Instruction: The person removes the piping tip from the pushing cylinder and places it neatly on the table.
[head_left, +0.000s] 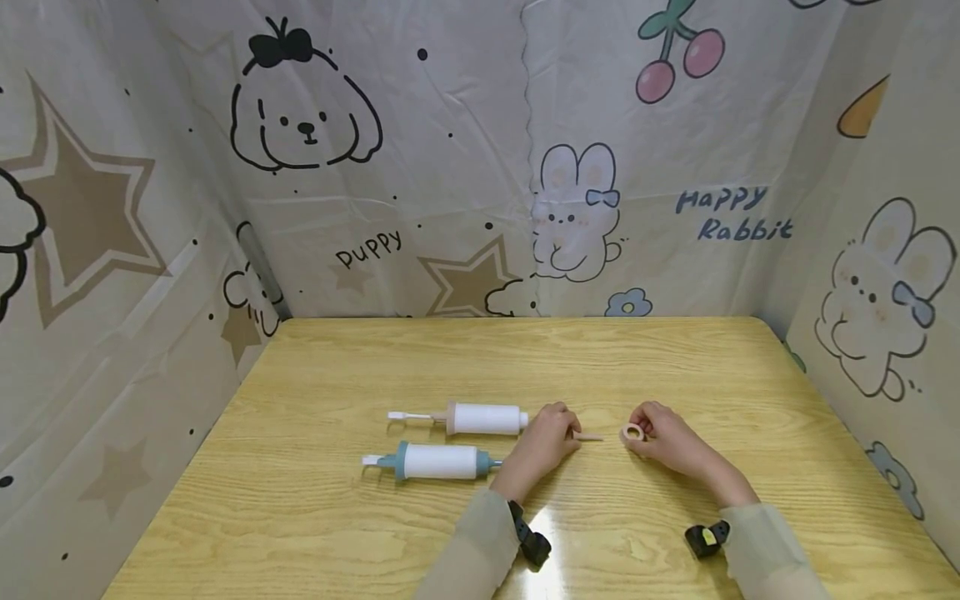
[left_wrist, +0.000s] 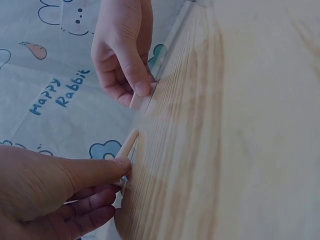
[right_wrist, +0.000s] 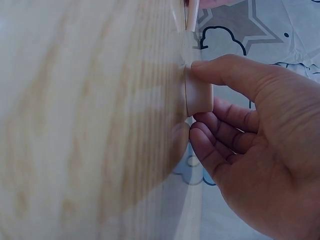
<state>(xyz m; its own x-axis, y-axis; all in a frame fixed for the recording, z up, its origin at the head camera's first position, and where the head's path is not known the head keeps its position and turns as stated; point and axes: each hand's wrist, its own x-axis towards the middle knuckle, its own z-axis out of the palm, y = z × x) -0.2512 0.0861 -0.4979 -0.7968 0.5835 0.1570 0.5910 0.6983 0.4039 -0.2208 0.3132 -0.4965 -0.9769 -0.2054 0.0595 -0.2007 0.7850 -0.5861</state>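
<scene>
My left hand (head_left: 546, 437) pinches a slim beige rod (head_left: 591, 437) between thumb and fingers, low over the table. In the left wrist view the free end of the rod (left_wrist: 129, 144) points toward the other hand. Across a small gap, my right hand (head_left: 669, 440) grips a short beige ring (head_left: 633, 432), its hole facing the head camera. Seen from the right wrist, the ring (right_wrist: 200, 94) sits on or just above the wood, between thumb and fingers. The rod's held end is hidden by the left fingers.
Left of the left hand lie two white rollers: one with a beige end cap (head_left: 487, 418), the other with teal caps (head_left: 441, 462). Both have a white-tipped stem pointing left. The wooden table (head_left: 315, 533) is bounded by printed cloth walls (head_left: 465, 108) behind and at both sides.
</scene>
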